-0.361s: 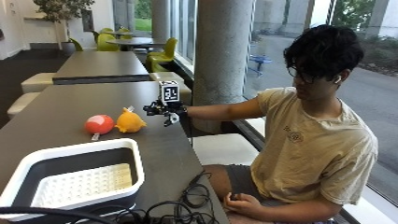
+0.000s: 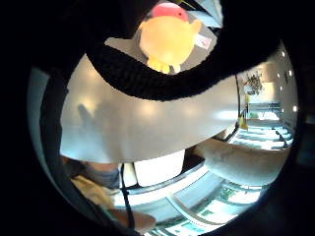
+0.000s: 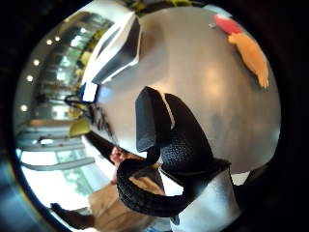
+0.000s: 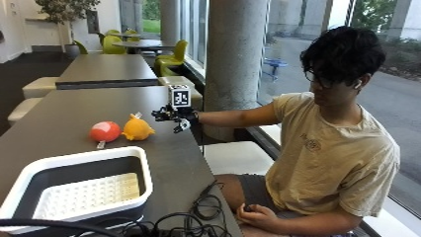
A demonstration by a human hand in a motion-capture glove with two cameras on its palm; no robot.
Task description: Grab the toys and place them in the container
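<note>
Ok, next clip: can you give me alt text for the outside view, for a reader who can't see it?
A seated person reaches a gloved right hand over a grey table toward a yellow plush toy, not touching it. A red toy lies beside the yellow one, and a white-rimmed container sits nearer the camera with no toys in it.

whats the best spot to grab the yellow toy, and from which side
Probably around the round body of the yellow toy, coming from the side that faces the gloved right hand. That side is free, while the red toy sits close against the far side. The body is plump and it stands upright on the table, so fingers could wrap it from above and beside.
</note>
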